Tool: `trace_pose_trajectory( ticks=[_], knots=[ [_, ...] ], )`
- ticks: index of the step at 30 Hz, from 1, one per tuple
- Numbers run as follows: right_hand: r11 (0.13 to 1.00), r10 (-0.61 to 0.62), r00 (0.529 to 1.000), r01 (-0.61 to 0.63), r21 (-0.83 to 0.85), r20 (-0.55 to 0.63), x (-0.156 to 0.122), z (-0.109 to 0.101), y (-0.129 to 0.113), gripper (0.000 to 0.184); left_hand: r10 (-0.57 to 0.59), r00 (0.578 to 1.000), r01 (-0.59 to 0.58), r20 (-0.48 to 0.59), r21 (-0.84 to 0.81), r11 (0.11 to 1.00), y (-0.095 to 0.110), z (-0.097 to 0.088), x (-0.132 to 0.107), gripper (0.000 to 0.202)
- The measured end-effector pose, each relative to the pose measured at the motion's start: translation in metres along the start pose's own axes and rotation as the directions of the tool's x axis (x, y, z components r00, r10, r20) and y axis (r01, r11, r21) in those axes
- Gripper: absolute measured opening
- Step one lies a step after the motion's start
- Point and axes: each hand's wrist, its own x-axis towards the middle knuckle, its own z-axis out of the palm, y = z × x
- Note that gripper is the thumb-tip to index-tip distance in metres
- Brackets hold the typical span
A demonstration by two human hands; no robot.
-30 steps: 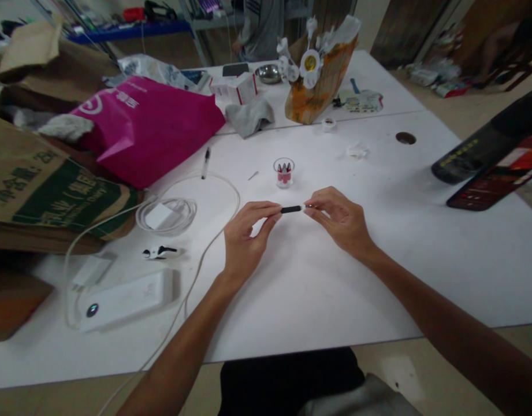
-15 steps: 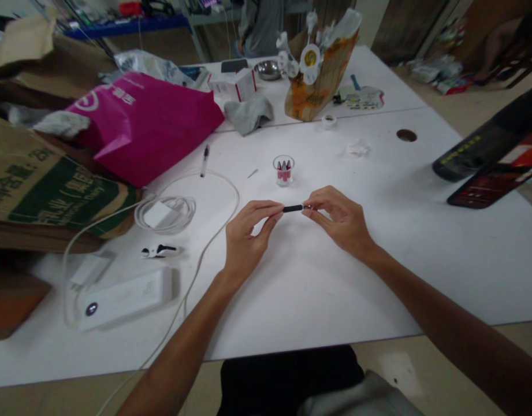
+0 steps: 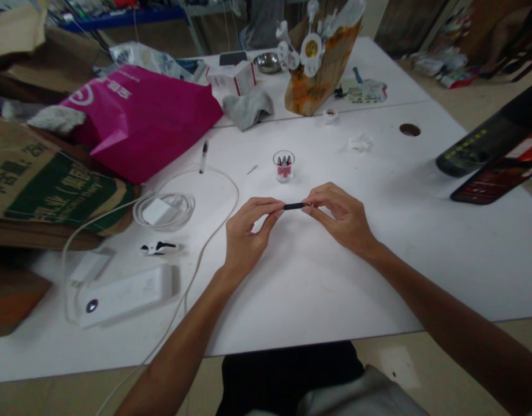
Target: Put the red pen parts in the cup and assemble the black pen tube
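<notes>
Between my hands a slim black rod (image 3: pixel 293 206) is held level above the white table. The thumb and fingertips of my left hand (image 3: pixel 248 231) pinch its left end. My right hand (image 3: pixel 337 216) pinches the other end, where a small shiny part shows; the fingertips hide most of it. Just beyond the rod stands a small clear cup (image 3: pixel 283 173) holding several red pieces with pointed metallic tips. A tiny thin sliver (image 3: pixel 252 169) lies on the table left of the cup.
Left lie a pen (image 3: pixel 204 156), a coiled white cable (image 3: pixel 185 215), white-and-black clippers (image 3: pixel 159 248) and a power bank (image 3: pixel 127 296). A magenta bag (image 3: pixel 148 115) stands behind them. At right are a black bottle (image 3: pixel 465 150) and a phone-like slab (image 3: pixel 477 188). A person stands at the back.
The view has shifted slightly, with background things a little higher in the picture. Both hands keep their pinch on the black rod, which looks nearly unmoved.
</notes>
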Motion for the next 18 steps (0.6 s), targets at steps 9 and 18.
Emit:
trace_pose_trajectory(
  ticks=[9,18],
  knots=[
    [0.997,-0.015,1.000,0.016,-0.076,0.010,-0.0023,-0.0018,0.0019,0.011,0.007,1.000,-0.007,0.015,0.017,1.000,-0.0003,-0.0003,0.0002,0.014],
    [0.984,-0.108,0.994,0.110,-0.139,0.023,-0.0037,-0.0013,0.0037,0.022,-0.041,0.999,0.041,0.011,0.030,0.999,0.0024,-0.0005,0.0011,0.012]
  ],
)
